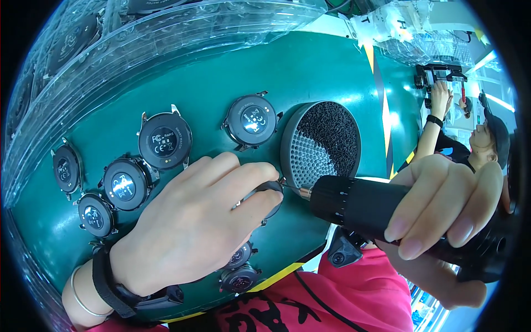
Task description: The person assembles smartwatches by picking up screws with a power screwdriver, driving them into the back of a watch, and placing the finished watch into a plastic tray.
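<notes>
My left hand [193,221] is closed around a round black watch case [272,202], gripped between thumb and fingers and mostly hidden by them. My right hand [442,205] grips a black electric screwdriver [359,206], held almost level. Its metal bit points left and reaches the edge of the held watch case; whether it sits in a screw cannot be made out. Just beyond the bit stands a round grey bowl [287,157] with a dimpled inside, black screws [334,133] heaped along its far right side. A watch case [251,120] lies face down left of the bowl.
Several more watch cases [165,140] lie left of and below my left hand on the green table [326,66]. Clear plastic trays [221,30] are stacked along the far left. Striped tape [381,94] crosses the table at right, where a co-worker's hand [441,99] works.
</notes>
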Motion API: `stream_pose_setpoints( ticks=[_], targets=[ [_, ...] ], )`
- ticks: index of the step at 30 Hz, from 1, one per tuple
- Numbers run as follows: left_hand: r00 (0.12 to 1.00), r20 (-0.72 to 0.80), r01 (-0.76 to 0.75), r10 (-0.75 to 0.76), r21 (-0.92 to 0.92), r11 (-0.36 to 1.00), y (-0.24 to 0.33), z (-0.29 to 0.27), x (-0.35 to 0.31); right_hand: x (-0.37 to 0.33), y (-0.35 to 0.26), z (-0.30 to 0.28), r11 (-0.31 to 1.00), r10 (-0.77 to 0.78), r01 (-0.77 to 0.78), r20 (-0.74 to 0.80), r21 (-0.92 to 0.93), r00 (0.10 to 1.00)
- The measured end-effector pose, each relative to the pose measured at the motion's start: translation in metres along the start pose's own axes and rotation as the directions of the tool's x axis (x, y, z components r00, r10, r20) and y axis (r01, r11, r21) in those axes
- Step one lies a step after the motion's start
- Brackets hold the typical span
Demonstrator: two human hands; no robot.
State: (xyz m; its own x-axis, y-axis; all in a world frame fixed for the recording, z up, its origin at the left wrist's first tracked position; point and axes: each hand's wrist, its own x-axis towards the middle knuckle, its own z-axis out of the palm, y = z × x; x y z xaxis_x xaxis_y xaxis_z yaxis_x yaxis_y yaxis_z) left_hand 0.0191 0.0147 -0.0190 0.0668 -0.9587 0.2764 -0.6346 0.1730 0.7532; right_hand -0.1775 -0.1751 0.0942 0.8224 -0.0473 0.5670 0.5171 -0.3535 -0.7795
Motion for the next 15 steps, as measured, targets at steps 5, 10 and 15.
stream_pose_setpoints(
  ticks=[5, 10, 15],
  targets=[
    [1.0, 0.019, 0.003, -0.003, 0.003, 1.0, 0.004, 0.002, 0.007, 0.017, 0.032, 0.018, 1.0, 0.014, -0.014, 0.005, -0.008, 1.0],
    [1.0, -0.003, 0.004, -0.004, -0.001, 1.0, 0.002, -0.001, -0.003, 0.004, -0.001, 0.003, 1.0, 0.028, -0.028, 0.052, -0.012, 0.998],
    [1.0, -0.002, 0.018, -0.018, 0.009, 1.0, 0.0, 0.004, -0.002, 0.017, 0.046, 0.03, 0.999, -0.048, 0.048, -0.009, 0.011, 0.999]
  ],
)
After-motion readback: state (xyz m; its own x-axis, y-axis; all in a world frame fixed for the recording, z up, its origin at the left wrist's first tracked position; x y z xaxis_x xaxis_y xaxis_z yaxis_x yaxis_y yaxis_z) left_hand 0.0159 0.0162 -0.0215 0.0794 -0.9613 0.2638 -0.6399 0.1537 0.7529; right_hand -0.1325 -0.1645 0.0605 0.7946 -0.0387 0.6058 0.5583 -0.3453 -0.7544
